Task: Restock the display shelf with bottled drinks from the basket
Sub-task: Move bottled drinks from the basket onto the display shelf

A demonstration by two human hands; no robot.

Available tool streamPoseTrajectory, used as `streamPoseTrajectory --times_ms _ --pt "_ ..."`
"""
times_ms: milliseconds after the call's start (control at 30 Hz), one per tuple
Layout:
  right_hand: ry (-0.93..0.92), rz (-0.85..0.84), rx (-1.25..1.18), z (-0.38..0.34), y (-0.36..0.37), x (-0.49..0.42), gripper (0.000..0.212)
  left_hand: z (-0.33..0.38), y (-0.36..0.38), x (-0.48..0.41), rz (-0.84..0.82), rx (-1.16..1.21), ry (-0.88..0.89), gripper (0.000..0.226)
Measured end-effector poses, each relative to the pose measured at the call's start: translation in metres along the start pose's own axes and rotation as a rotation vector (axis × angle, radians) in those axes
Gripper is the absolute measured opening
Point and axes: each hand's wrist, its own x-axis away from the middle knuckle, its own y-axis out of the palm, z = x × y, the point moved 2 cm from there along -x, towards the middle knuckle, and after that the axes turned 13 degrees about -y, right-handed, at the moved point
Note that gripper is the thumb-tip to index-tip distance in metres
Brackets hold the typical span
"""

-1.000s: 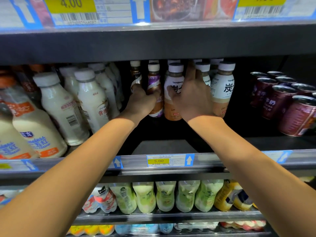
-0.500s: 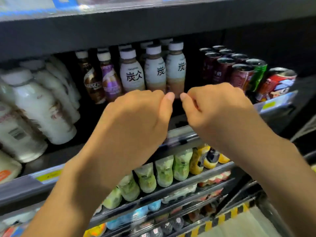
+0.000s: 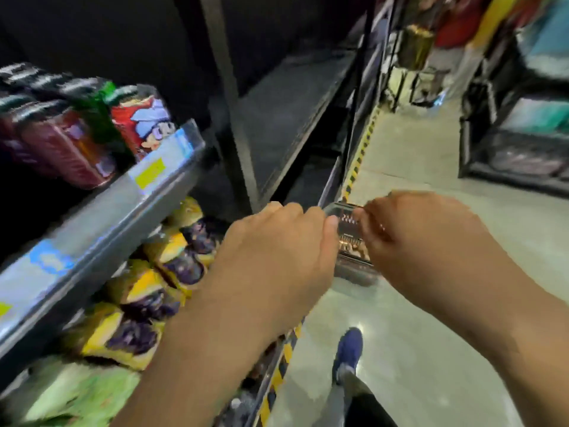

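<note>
The view is blurred by motion. My left hand and my right hand hover side by side at mid-frame, fingers curled in, with nothing in either. Between and below them a grey basket with brown bottles inside stands on the floor by the shelf's foot; my hands hide most of it. The display shelf runs along the left, its grey front rail carrying price tags. None of the brown bottled drinks on the shelf are in view.
Dark red cans and a red cartoon can sit on the shelf. Yellow-purple bottles and green ones lie below. A dark bare shelf bay, yellow-black floor tape, my blue shoe, racks far right.
Both hands let go of the bottles on the shelf and drew back. The view swung right and down, off the bottle rows and onto the aisle floor and the basket.
</note>
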Motion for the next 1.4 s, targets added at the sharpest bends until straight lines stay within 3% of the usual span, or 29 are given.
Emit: streamPoseTrajectory --times_ms 133,300,500,700,800,1000,1133,1233,1400 --pt "0.16 -0.047 -0.035 0.097 0.036 -0.032 0.037 0.051 0.063 -0.085 -0.107 -0.093 0.137 0.037" --pt "0.32 -0.122 -0.074 0.221 0.088 -0.108 0.046 0.101 0.165 -0.209 -0.307 -0.116 0.167 0.017" --pt "0.32 -0.32 -0.116 0.347 0.151 -0.197 0.038 0.145 0.276 -0.349 -0.613 -0.126 0.007 0.019" --pt "0.349 -0.489 -0.232 0.43 0.254 -0.258 0.025 0.162 0.389 -0.424 -0.768 -0.151 -0.066 0.038" --pt "0.434 -0.558 -0.32 0.459 0.335 -0.282 0.025 0.163 0.468 -0.451 -0.916 -0.139 -0.069 0.043" --pt "0.702 -0.674 -0.544 0.499 0.55 -0.296 0.031 0.144 0.672 -0.478 -1.072 -0.192 -0.01 0.034" --pt "0.838 -0.729 -0.703 0.507 0.698 -0.288 0.04 0.116 0.827 -0.471 -1.109 -0.196 -0.037 0.03" --pt "0.959 -0.744 -0.816 0.503 0.805 -0.284 0.033 0.092 0.94 -0.457 -1.142 -0.212 -0.059 0.029" --pt "1.126 -0.698 -0.979 0.486 0.968 -0.29 0.043 0.053 1.098 -0.437 -1.13 -0.331 -0.031 0.052"
